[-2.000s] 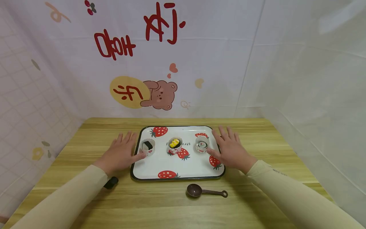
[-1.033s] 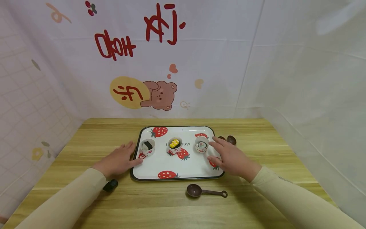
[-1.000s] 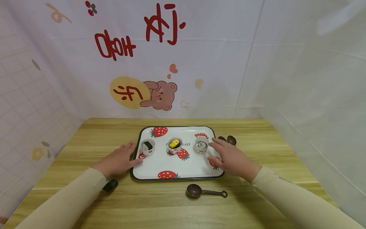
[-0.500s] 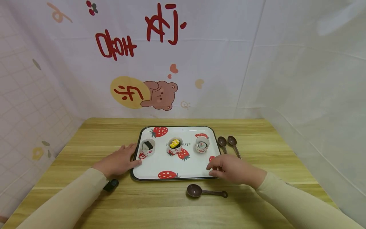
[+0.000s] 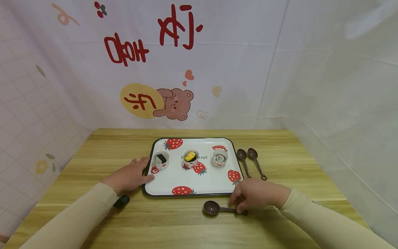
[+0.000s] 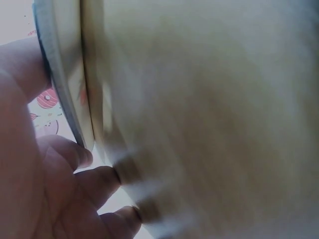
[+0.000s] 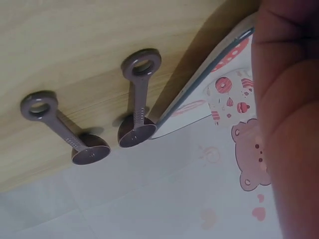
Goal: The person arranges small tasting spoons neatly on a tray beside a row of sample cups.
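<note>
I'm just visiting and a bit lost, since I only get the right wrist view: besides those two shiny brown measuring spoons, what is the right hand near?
Observer: The right hand is at the handle of a third shiny brown measuring spoon.
Visitor: And the other hand?
Observer: The left hand has its thumb over the edge of the rectangular white strawberry-printed tray.
Visitor: What's on it?
Observer: Three small round patterned white cups, in a row.

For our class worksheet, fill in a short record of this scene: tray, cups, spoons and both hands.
Tray: white, dark-rimmed, strawberry-patterned
Cups: three in a row on the tray, each holding a sushi-like piece
Spoon pair: brown, beside the tray's right edge
Near spoon: brown, in front of the tray
Left hand: at the tray's left edge
Right hand: at the near spoon's handle; grip unclear
</note>
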`<state>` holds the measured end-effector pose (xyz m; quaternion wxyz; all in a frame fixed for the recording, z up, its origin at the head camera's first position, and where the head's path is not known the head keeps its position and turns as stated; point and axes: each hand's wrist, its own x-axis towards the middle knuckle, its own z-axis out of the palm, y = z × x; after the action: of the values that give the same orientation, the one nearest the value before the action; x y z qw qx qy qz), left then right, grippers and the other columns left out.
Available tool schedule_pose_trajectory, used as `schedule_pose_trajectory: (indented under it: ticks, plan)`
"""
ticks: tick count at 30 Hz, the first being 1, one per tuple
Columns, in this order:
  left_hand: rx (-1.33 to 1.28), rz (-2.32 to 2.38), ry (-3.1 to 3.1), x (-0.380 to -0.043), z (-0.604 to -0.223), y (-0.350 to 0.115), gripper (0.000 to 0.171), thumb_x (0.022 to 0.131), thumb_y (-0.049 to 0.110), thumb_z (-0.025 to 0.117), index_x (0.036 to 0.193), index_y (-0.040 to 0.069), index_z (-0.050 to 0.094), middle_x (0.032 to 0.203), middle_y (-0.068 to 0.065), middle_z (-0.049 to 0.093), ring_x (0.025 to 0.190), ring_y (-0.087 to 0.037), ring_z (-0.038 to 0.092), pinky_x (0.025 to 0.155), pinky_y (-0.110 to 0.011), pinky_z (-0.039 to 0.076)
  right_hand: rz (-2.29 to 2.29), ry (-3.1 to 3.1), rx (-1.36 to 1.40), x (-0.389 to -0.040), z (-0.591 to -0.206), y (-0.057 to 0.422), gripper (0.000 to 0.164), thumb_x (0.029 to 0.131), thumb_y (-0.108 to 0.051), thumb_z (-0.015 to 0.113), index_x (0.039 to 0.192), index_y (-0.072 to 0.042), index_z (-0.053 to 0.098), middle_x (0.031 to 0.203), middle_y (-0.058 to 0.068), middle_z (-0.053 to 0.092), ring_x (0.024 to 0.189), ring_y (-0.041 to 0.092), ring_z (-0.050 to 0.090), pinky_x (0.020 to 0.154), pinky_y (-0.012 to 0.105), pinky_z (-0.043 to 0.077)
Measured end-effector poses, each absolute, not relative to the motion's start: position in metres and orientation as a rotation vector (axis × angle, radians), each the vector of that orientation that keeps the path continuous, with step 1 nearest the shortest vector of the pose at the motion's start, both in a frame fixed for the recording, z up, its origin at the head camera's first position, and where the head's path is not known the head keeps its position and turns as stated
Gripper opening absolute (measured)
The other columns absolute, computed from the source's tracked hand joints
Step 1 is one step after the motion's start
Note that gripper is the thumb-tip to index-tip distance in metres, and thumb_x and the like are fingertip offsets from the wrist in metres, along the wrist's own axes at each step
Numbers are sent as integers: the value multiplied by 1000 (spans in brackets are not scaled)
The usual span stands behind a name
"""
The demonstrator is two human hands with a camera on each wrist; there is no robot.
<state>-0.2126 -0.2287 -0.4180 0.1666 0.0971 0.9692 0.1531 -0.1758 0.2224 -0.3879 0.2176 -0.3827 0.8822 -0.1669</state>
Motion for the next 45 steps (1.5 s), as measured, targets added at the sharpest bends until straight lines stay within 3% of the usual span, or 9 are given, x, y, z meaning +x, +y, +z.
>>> schedule_pose_trajectory:
  ticks: [11,24,45]
  plan:
    - [286,431,2768,-213,-421,-230,102,97,64,64,165,-2,26,170,-28,27,154,-64,17,121,-74,26,-475,2390,-1008,-176,-394,225,26,81,-21,91,105,-30,84,83,-25,70,75,-10,58,71,16,51]
    - [296,423,2769,-213,-421,-230,99,99,61,63,165,-3,25,171,-28,26,154,-63,17,123,-72,25,-448,2350,-1065,-172,-394,223,35,82,-14,89,113,-27,83,105,-23,76,94,-11,62,86,20,55]
    - [277,421,2766,-212,-420,-229,100,98,63,63,165,-1,26,171,-28,26,154,-63,17,122,-73,25,-415,2400,-1214,-173,-399,221,27,86,-12,84,109,-26,84,98,-24,76,90,-13,60,83,17,54]
